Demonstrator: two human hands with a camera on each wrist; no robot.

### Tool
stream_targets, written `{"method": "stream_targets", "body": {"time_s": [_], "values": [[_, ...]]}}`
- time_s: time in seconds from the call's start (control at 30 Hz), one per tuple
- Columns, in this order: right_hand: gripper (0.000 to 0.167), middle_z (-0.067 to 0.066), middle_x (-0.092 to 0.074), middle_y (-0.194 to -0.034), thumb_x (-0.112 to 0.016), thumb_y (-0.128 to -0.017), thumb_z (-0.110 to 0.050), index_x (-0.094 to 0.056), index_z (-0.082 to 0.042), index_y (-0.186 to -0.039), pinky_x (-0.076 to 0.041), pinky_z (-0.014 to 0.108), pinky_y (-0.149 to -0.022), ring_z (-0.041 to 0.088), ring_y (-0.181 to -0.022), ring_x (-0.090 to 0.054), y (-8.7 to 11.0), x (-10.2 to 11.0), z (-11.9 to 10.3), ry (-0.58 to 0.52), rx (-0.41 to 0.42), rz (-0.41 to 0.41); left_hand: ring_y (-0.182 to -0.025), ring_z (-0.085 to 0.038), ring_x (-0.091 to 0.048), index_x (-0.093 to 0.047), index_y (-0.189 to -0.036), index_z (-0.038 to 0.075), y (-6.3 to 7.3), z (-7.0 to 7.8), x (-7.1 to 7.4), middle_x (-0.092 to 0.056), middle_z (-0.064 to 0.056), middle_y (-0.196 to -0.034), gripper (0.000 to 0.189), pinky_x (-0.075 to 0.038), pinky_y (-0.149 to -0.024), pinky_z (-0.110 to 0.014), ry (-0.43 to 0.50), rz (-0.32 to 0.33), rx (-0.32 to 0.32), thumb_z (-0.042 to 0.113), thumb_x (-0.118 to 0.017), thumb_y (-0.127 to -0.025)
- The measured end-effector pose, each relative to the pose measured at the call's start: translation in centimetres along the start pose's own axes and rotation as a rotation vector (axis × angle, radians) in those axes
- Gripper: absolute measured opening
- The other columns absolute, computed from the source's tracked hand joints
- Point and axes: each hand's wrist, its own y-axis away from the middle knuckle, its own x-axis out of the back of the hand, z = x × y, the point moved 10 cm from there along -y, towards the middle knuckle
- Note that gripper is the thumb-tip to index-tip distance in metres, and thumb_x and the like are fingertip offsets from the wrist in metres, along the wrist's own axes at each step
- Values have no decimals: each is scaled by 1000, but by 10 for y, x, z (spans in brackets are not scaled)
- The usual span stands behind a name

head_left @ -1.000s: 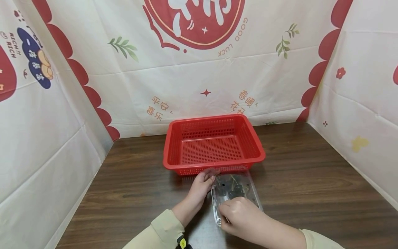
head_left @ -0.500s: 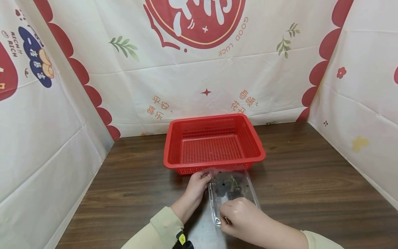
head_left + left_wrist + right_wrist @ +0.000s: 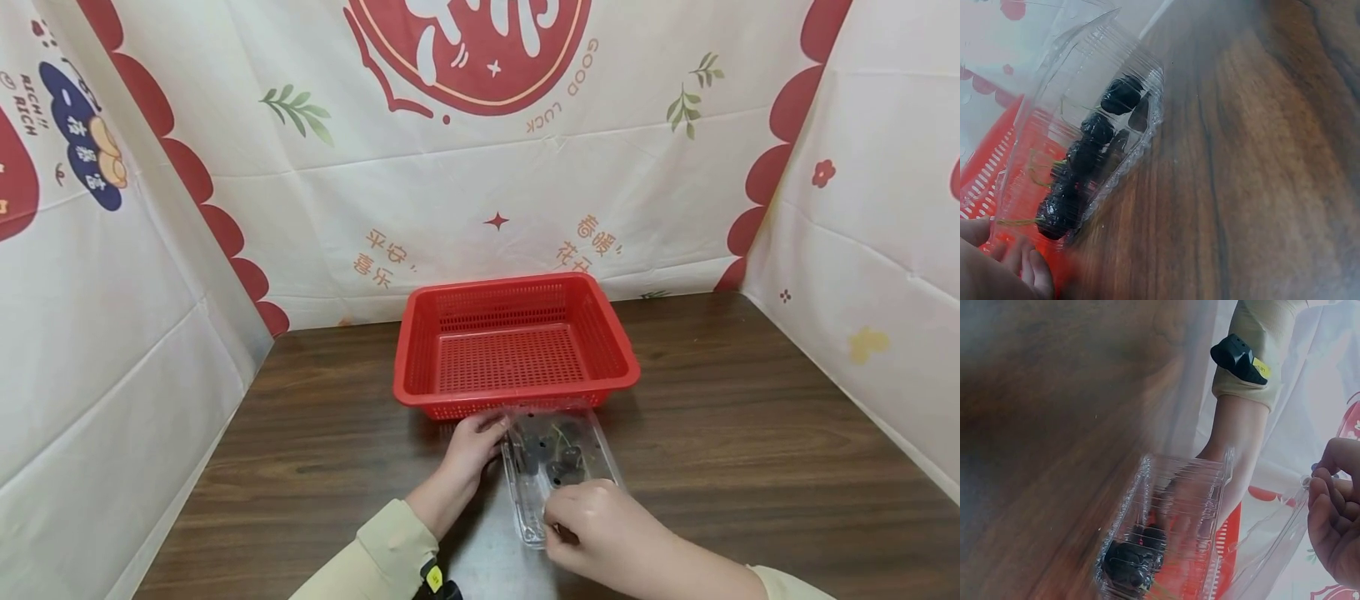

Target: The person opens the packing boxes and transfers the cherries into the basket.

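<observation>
A clear plastic clamshell box [image 3: 525,500] of dark cherries [image 3: 562,458] with thin stems lies on the table in front of the red basket. My left hand [image 3: 471,446] grips the box's far left corner. In the left wrist view, its fingers [image 3: 1025,265] show beside the cherries [image 3: 1085,156]. At the near end, my right hand [image 3: 600,529] pinches the lid's edge. The right wrist view shows my right hand [image 3: 1338,515] holding the lid [image 3: 1272,550] up, with a gap between it and the box's lower half [image 3: 1172,506].
The red basket [image 3: 517,392] stands right behind the box, with nothing seen inside it. Printed white cloth [image 3: 450,200] encloses the dark wooden table [image 3: 750,450] at the back and sides. A black camera [image 3: 1235,359] sits on the left sleeve.
The box has shifted slightly left with my left hand. My right hand has moved a little to the right, and the lid's near edge has come away from the lower half.
</observation>
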Motion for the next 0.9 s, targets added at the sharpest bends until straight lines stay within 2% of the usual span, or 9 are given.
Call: {"method": "stream_targets", "body": {"time_s": [0.13, 0.27, 0.4, 0.5, 0.63, 0.73, 0.9], "values": [[32, -17, -37, -61, -67, -58, 1, -46, -22, -65, -27, 6, -51, -9, -58, -29, 3, 5, 0, -30, -17, 5, -68, -12, -59, -61, -104, -10, 5, -4, 7, -63, -6, -85, 27, -54, -66, -31, -31, 48, 64, 14, -66, -93], [31, -16, -40, -62, -68, -59, 3, -51, -21, -69, -29, 5, -53, -10, -60, -32, 8, 10, 1, -72, -30, 16, -56, -11, -54, -61, -92, -1, 9, -8, 6, -56, -1, -74, 20, -51, -57, -27, -27, 18, 125, 18, -67, -93], [29, -15, -42, -64, -68, -62, 3, -54, -20, -71, -30, 5, -54, -10, -61, -35, 11, 14, 1, -92, -42, 23, -59, -12, -57, -58, -100, 1, 14, -7, -2, -61, -2, -76, 20, -50, -58, -26, -58, -81, 151, 14, -69, -89], [25, -15, -43, -65, -66, -66, 2, -55, -20, -72, -30, 4, -55, -9, -62, -36, 14, 18, 2, -95, -61, 31, -63, -14, -61, -53, -112, 0, 18, -6, -9, -64, -4, -78, 34, -52, -60, -29, -94, -181, 154, 6, -70, -83], [19, -16, -44, -66, -54, -90, -10, -59, -20, -75, -31, 4, -55, -9, -61, -38, 19, 26, 2, -78, -86, 69, -63, -16, -63, -46, -122, 0, 22, -3, -17, -63, -6, -76, 46, -54, -61, -33, -117, -289, 156, -4, -68, -82], [27, -15, -47, -67, -45, -98, -24, -62, -19, -78, -33, 4, -55, -8, -60, -41, 22, 34, 1, -69, -91, 112, -60, -16, -62, -44, -124, -1, 25, -1, -19, -63, -6, -76, 47, -55, -61, -35, -123, -321, 159, -6, -67, -84], [24, -13, -50, -67, -49, -98, -22, -64, -15, -80, -34, 4, -54, -5, -59, -44, 27, 50, -1, -84, -63, 209, -58, -18, -63, -42, -127, 0, 30, 0, -19, -63, -7, -77, 49, -56, -61, -37, -130, -325, 170, -7, -67, -85]]}}
